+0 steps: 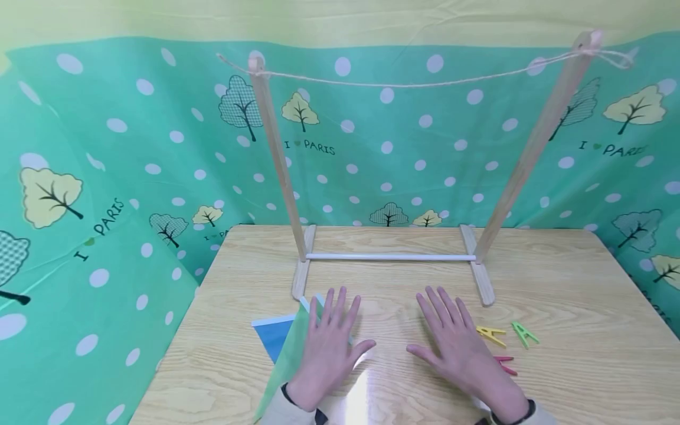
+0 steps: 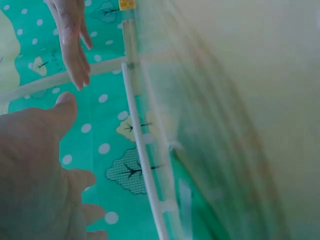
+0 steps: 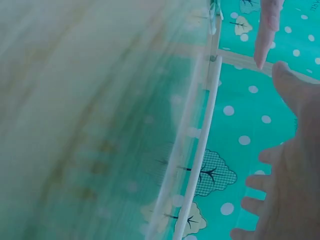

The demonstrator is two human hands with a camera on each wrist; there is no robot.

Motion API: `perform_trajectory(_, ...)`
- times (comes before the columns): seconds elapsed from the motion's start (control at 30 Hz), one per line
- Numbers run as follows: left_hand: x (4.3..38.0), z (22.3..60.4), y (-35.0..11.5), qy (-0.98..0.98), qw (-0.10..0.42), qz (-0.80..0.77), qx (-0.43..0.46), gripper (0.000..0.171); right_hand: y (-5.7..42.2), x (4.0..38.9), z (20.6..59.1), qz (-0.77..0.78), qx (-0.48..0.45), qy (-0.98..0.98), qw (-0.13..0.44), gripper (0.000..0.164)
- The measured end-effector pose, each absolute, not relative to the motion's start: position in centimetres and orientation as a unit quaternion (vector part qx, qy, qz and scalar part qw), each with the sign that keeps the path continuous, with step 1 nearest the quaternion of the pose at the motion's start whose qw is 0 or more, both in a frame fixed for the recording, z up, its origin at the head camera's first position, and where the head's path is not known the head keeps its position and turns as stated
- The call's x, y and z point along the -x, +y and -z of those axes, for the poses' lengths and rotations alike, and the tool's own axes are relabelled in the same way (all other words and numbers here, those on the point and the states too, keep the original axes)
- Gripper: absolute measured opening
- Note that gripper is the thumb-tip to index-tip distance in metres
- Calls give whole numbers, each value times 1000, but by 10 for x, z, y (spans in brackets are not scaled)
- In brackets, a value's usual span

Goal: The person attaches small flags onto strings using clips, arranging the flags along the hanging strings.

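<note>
Palm down with fingers spread, my left hand [image 1: 326,348] is over part of a green pennant [image 1: 287,363] in the head view. A blue pennant [image 1: 275,335] with a white top strip lies partly under the green one. My right hand [image 1: 459,348], also spread and palm down, holds nothing. Just beside it are a yellow clothespin [image 1: 491,334], a green clothespin [image 1: 525,334] and a red clothespin [image 1: 506,365], the red one partly hidden by the hand. In the left wrist view, the left hand [image 2: 35,170] has its fingers extended.
Behind the hands stands a wooden frame with a left post [image 1: 278,159], a right post [image 1: 533,153] and a white crossbar [image 1: 390,257] low between them. A slack string [image 1: 398,85] is tied across the post tops. Patterned cloth [image 1: 366,177] surrounds the wooden table [image 1: 574,283] at back and sides.
</note>
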State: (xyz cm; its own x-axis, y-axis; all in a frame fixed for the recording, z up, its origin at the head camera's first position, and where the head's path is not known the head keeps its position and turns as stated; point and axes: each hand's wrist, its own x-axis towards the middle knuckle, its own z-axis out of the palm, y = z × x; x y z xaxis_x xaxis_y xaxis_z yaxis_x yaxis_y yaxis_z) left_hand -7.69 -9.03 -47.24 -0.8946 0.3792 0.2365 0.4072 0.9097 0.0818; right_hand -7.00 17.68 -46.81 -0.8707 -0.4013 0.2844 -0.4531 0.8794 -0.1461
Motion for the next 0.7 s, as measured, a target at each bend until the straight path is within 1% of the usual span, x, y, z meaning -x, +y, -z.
perform_trajectory(0.13,79,467,-93,-975,88,61,194,80,178,69,467,-130,-240,-955,119,90)
perform_trajectory(0.3,83,463,-102,-976,79,63,192,76,180,69,465,-151,-249,-951,104,94)
perform_trajectory(0.53,85,459,-114,-973,88,63,203,69,188,73,460,-188,-241,-950,67,102)
perform_trajectory(0.7,84,458,-119,-971,89,65,212,67,200,76,456,-241,-249,-936,63,103)
